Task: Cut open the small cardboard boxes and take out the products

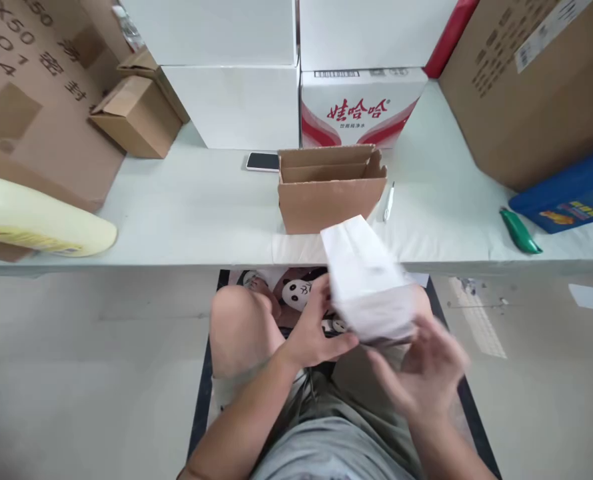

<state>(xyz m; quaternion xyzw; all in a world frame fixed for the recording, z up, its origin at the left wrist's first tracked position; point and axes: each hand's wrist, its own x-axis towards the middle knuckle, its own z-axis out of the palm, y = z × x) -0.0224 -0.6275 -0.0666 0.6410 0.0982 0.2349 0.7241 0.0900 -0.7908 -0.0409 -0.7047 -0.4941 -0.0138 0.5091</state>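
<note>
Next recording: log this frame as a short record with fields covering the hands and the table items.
left hand: holds the white packet from below, over the lap
right hand: motion-blurred at the packet's lower right edge; grip unclear
table: open cardboard box, phone, pen, green cutter
behind: white cartons, stacked

Three plain white cartons, one red-and-white printed carton, two large brown cardboard cartons and two smaller brown cardboard boxes are here. There is one each of black phone, white pen, green plastic cutter, blue flat box, cream glossy roll and white flat packet.
</note>
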